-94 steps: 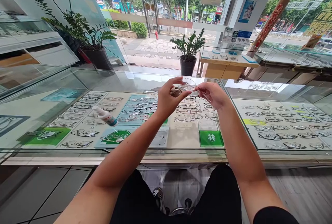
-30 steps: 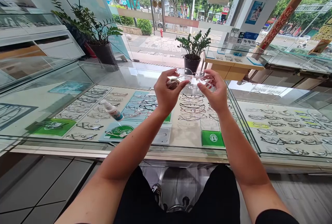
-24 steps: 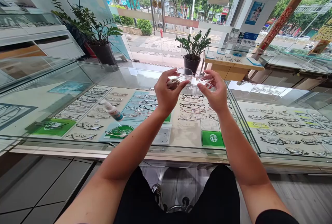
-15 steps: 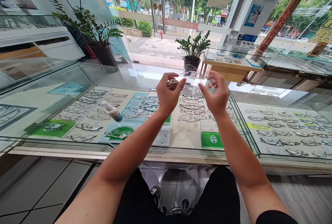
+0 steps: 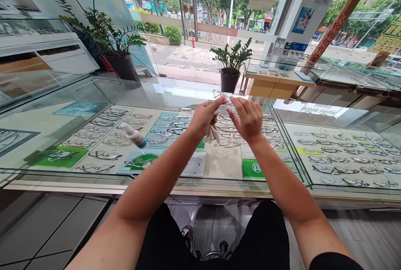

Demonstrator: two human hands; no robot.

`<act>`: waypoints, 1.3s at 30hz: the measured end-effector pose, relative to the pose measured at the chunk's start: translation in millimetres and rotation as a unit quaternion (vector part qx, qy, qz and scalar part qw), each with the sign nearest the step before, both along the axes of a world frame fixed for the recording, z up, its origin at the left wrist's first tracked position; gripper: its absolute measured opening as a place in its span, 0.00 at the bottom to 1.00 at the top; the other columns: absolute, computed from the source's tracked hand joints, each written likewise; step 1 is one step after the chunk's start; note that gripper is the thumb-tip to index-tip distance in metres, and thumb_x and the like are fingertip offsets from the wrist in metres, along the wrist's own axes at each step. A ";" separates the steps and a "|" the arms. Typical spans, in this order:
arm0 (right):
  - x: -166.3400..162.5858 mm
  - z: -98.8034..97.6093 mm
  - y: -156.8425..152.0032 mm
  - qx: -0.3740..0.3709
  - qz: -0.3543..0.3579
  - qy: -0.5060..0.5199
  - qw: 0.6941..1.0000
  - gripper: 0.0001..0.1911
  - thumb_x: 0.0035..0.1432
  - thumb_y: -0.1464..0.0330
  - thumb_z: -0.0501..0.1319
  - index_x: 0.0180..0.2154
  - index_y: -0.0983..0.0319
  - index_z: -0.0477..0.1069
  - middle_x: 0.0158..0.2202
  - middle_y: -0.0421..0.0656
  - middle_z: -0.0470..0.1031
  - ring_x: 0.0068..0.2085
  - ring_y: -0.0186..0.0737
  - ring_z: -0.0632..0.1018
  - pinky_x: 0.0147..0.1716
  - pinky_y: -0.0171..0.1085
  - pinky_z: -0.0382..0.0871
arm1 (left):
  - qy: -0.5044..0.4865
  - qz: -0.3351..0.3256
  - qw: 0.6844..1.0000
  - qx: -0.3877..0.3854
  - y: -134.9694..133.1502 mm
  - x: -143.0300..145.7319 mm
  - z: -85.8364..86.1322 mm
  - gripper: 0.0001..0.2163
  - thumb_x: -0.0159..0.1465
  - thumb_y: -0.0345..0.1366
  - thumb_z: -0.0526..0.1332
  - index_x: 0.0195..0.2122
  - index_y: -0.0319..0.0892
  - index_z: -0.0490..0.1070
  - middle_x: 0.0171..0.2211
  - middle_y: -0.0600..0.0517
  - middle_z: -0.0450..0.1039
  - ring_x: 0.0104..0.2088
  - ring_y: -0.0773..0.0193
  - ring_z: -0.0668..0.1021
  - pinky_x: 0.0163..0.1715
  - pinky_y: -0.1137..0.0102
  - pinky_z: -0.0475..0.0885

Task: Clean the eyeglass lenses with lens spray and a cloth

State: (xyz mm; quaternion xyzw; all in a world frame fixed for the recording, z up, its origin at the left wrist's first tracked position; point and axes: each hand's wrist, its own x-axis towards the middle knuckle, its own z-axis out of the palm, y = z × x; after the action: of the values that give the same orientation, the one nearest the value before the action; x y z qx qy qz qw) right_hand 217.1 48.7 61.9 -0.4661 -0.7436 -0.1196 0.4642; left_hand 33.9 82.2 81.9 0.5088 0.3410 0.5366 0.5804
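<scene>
Both hands are raised close together above the glass counter. My left hand [image 5: 202,119] is closed on a beige cloth [image 5: 213,134], whose folds hang below the fingers. Its thumb and fingertips reach the thin-rimmed eyeglasses [image 5: 229,104]. On the other side, my right hand [image 5: 249,120] pinches the same eyeglasses, palm turned down. Fingers cover much of the frame, and a thin temple shows above them. A white spray bottle [image 5: 134,135] with a coloured label stands on the counter, left of my left hand.
Rows of eyeglasses [image 5: 178,127] lie inside the glass display counter [image 5: 225,165], with green cards [image 5: 61,157] among them. A second case [image 5: 347,157] adjoins on the right. Potted plants [image 5: 231,79] stand beyond, before the window. My legs are under the counter's front edge.
My hands have come closer together and slightly lower. The right hand has turned palm down. The cloth, bunched in my left hand before, now hangs open below it, and the eyeglasses have moved left.
</scene>
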 end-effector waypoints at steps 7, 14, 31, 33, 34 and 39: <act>-9.7 -9.4 3.2 0.007 0.023 -0.046 0.999 0.25 0.76 0.53 0.62 0.68 0.50 0.76 0.64 0.51 0.82 0.59 0.61 0.80 0.62 0.59 0.71 | 0.000 -0.041 0.999 -0.025 14.4 -3.7 -2.1 0.27 0.49 0.57 0.82 0.25 0.48 0.67 0.19 0.63 0.47 0.17 0.73 0.54 0.15 0.70 0.49; 34.8 -7.4 25.2 0.148 -0.123 0.051 0.980 0.20 0.71 0.54 0.60 0.54 0.59 0.77 0.50 0.53 0.81 0.51 0.57 0.80 0.54 0.56 0.73 | 0.139 0.093 0.981 0.096 16.1 -30.3 22.9 0.15 0.56 0.48 0.78 0.34 0.42 0.82 0.19 0.60 0.59 0.20 0.71 0.60 0.21 0.70 0.56; 67.2 -8.6 50.8 -0.026 -0.118 0.339 0.933 0.39 0.78 0.40 0.51 0.20 0.53 0.42 0.19 0.35 0.44 0.24 0.36 0.50 0.29 0.44 0.44 | 0.767 -0.093 0.545 0.326 96.4 55.3 67.0 0.11 0.62 0.39 0.70 0.43 0.48 0.90 0.37 0.46 0.87 0.39 0.53 0.83 0.36 0.67 0.69; 64.0 -9.3 49.6 -0.023 -0.129 0.311 0.941 0.38 0.78 0.40 0.50 0.21 0.53 0.43 0.20 0.35 0.44 0.26 0.36 0.50 0.29 0.44 0.44 | 0.775 -0.093 0.535 0.322 102.9 63.1 59.5 0.13 0.62 0.39 0.70 0.47 0.48 0.90 0.41 0.46 0.88 0.43 0.52 0.84 0.39 0.67 0.72; 62.6 -9.8 48.8 -0.024 -0.129 0.296 0.946 0.38 0.77 0.39 0.49 0.21 0.54 0.44 0.20 0.35 0.44 0.26 0.37 0.50 0.29 0.44 0.44 | 0.781 -0.095 0.530 0.318 106.0 66.0 56.0 0.14 0.63 0.39 0.70 0.49 0.48 0.90 0.43 0.45 0.89 0.44 0.51 0.84 0.41 0.67 0.73; 58.0 -11.1 45.3 -0.034 -0.090 0.249 0.964 0.39 0.75 0.39 0.52 0.20 0.55 0.45 0.19 0.36 0.45 0.26 0.36 0.50 0.30 0.44 0.46 | 0.804 -0.099 0.505 0.297 121.4 72.5 38.7 0.17 0.63 0.39 0.70 0.52 0.49 0.89 0.48 0.44 0.89 0.47 0.50 0.85 0.44 0.66 0.75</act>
State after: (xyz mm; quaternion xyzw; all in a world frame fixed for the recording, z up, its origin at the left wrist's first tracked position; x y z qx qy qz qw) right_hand 275.1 94.0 50.8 -0.5620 -0.5628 -0.0159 0.6060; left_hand 106.5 203.6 120.5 0.8947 0.4295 -0.0945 -0.0789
